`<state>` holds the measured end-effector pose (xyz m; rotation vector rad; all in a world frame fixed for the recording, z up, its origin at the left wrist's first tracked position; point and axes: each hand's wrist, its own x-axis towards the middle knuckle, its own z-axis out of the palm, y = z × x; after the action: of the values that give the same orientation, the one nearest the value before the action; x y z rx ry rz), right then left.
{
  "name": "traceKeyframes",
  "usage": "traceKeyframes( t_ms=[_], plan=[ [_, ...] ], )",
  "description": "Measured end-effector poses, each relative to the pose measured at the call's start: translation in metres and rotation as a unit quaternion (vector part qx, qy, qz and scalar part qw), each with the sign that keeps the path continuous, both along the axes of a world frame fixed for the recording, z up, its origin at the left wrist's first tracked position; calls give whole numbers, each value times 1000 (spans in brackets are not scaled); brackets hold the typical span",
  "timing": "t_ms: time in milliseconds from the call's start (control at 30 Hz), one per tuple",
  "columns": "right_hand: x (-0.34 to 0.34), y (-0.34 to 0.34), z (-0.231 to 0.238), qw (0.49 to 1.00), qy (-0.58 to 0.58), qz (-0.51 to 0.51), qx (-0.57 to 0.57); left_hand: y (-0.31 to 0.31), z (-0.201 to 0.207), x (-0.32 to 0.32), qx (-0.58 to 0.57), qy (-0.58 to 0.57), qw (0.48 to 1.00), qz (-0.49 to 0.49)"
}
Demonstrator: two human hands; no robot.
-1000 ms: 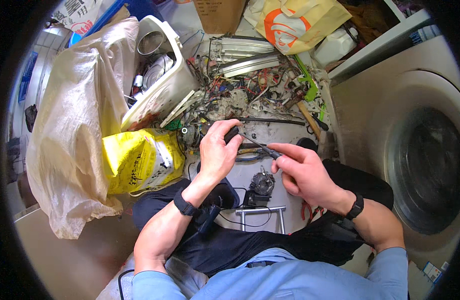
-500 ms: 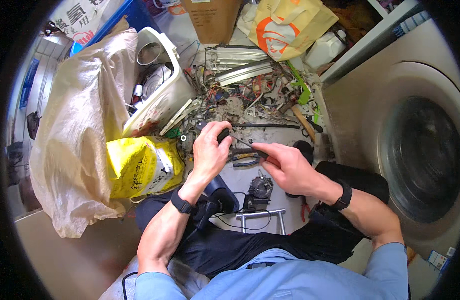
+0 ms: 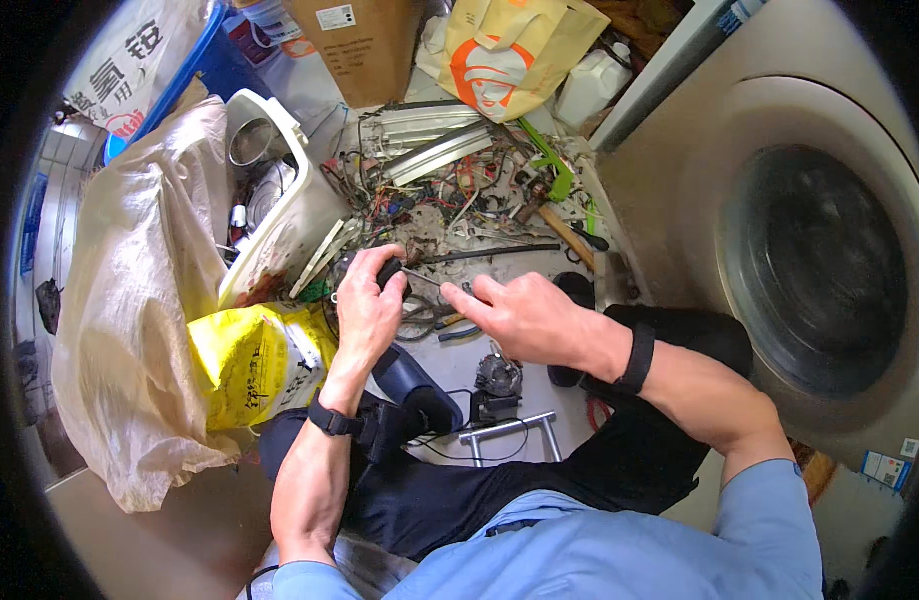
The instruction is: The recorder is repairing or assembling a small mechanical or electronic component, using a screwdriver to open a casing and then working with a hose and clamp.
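My left hand (image 3: 370,305) is closed around a small black part (image 3: 389,271), most of it hidden by the fingers. From the right, my right hand (image 3: 535,318) grips a screwdriver, its thin metal shaft (image 3: 423,277) reaching to the black part. The handle is covered by my fingers, and the tip's exact contact cannot be made out. Below the hands, pliers with blue handles (image 3: 460,334) lie on the floor. Nearer my lap sits a dark motor-like unit (image 3: 499,378) with a black cord, just beyond a silver metal frame (image 3: 510,428).
Scrap parts and wires (image 3: 450,205) cover the floor ahead, with a hammer (image 3: 568,238) among them. To the left stand a dirty white bin (image 3: 300,200), a yellow bag (image 3: 242,365) and a large beige sack (image 3: 140,330). A grey front-loading washing machine (image 3: 680,200) borders the right.
The view has swung, so the surroundings sit further left. My right hand has rolled over, back upward, hiding the screwdriver's handle. Both hands keep their holds.
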<state>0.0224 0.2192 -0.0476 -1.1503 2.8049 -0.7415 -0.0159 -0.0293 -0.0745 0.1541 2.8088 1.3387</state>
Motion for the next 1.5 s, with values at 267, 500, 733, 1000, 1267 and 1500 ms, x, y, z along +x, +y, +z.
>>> traceKeyframes(
  t_ms=[267, 500, 733, 1000, 1267, 1500],
  plan=[
    [3, -8, -9, 992, -52, -35, -109, -2, -6, -3, -55, 89, 994, -29],
    [-13, -11, 15, 565, -651, -199, -466, 3, -2, -4, -62, 67, 996, 8],
    [-13, -14, -9, 989, 52, -12, -141, 1, 7, -8, -76, 32, 996, 21],
    [-5, -16, -19, 967, -68, -64, -238, -1, 5, -3, -87, 48, 995, 14],
    [-12, -23, 10, 879, -374, -160, -248, -7, 2, -4, -116, 106, 988, -1],
    [-4, -23, -11, 991, 76, -20, -108, -7, -1, -6, -110, 101, 989, -1]
  ],
)
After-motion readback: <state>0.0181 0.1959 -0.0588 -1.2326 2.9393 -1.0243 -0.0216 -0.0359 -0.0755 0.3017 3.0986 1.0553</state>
